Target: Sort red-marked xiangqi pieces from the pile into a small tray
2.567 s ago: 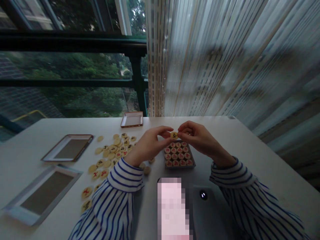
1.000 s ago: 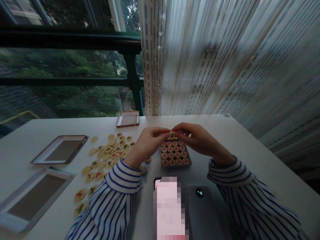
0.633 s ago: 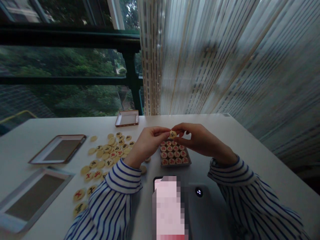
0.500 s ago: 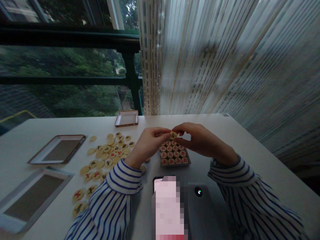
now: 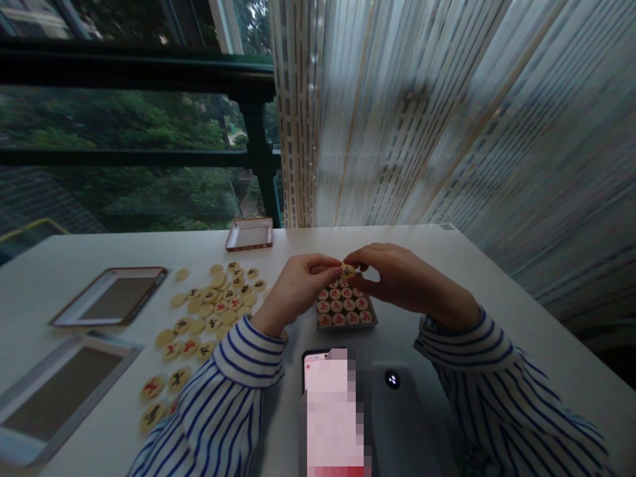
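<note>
My left hand [image 5: 298,291] and my right hand [image 5: 395,278] meet above a small tray [image 5: 346,323] and together pinch one round wooden chess piece [image 5: 347,270] with a black mark. The tray holds rows of red-marked pieces [image 5: 342,306]. Both hands have their fingers closed on the piece between thumb and fingertips. Both sleeves are striped blue and white. A loose scatter of pale chess pieces [image 5: 213,308], red and black marked, lies on the white table [image 5: 472,278] to the left of my left hand.
Three shallow box lids lie on the table: a small one [image 5: 250,234] at the back, a brown-rimmed one [image 5: 112,305] at left, a grey one [image 5: 59,391] at near left. A phone [image 5: 318,368] and a dark device with a light [image 5: 392,381] sit near me. Curtain and window behind.
The two hands have sunk slightly toward the tray, still holding the same piece between them. The view has shifted a little; nothing else has moved.
</note>
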Tool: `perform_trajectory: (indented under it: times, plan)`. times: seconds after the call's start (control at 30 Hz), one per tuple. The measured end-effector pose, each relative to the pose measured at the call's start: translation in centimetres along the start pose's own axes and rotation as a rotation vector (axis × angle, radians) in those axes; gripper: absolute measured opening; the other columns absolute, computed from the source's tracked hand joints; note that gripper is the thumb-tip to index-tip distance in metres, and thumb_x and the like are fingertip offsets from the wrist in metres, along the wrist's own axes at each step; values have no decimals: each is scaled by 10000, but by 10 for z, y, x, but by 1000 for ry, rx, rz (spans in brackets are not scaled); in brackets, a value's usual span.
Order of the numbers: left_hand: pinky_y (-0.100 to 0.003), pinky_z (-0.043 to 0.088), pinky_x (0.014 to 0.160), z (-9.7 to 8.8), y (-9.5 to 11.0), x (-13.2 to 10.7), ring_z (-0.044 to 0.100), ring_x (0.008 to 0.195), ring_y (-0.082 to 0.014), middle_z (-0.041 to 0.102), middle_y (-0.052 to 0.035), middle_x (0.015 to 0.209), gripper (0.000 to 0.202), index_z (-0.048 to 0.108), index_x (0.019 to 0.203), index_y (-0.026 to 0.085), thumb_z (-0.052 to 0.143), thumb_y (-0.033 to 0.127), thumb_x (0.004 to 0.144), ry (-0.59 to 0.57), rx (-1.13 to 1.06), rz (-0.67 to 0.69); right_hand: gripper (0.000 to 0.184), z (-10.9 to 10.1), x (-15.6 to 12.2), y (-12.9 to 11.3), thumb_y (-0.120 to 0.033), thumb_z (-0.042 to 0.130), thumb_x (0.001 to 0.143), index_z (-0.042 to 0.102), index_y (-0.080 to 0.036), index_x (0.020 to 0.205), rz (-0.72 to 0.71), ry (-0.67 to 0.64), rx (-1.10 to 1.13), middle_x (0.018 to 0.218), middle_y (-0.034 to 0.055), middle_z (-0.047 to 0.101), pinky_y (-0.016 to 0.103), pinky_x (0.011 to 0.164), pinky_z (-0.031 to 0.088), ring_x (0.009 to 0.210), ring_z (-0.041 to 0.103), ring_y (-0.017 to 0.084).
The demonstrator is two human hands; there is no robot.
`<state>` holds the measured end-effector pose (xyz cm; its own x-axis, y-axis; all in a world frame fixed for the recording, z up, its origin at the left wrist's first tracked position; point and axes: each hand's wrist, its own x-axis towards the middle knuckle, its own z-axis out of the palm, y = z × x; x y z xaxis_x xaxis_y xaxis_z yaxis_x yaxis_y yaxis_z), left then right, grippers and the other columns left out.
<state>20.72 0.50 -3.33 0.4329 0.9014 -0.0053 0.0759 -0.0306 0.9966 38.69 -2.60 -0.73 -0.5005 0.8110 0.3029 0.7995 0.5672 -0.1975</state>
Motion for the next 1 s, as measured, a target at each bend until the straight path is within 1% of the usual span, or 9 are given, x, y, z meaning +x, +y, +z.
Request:
perform_trajectory:
  times: [0.17,0.4,0.63,0.7,0.83,1.0]
  plan:
    - [-267,491,685,3,1,-1,644,736,-150,716,-46,760,119,699,818,140,634,167,721,2,56,-18,208,-1,-2,0,-307,599,782,629,-223,970,13,-42,-29,835,35,657,293,676,395,759,579,177]
    - [-259,486,673,3,-12,4,638,722,-140,717,-61,822,185,691,866,128,625,229,726,-29,133,13,211,-6,-3,-3,-315,539,820,620,-203,978,6,-151,-109,837,34,664,269,648,378,747,580,161]
    - [-264,490,713,2,-16,4,636,760,-146,717,-51,847,194,700,870,152,584,250,749,-124,239,70,196,-2,-5,0,-311,501,831,623,-214,950,21,-222,-141,802,26,667,249,601,353,700,578,143]
    - [-268,491,724,1,-16,4,637,777,-150,716,-53,863,207,694,892,148,573,245,755,-119,281,79,204,-1,-5,1,-320,509,821,624,-217,954,32,-245,-144,796,27,667,248,590,349,691,579,145]
    - [-266,494,719,-2,-16,4,642,788,-158,714,-59,880,252,678,946,137,553,267,771,-60,404,78,244,-1,-6,2,-355,496,820,627,-220,975,64,-281,-141,770,33,666,247,567,342,667,579,146]
    - [-275,488,755,-9,-17,4,646,828,-165,710,-54,919,266,672,976,160,530,276,783,-2,596,141,229,-2,-7,3,-357,495,795,644,-230,914,129,-342,-146,723,28,657,247,533,328,616,569,143]
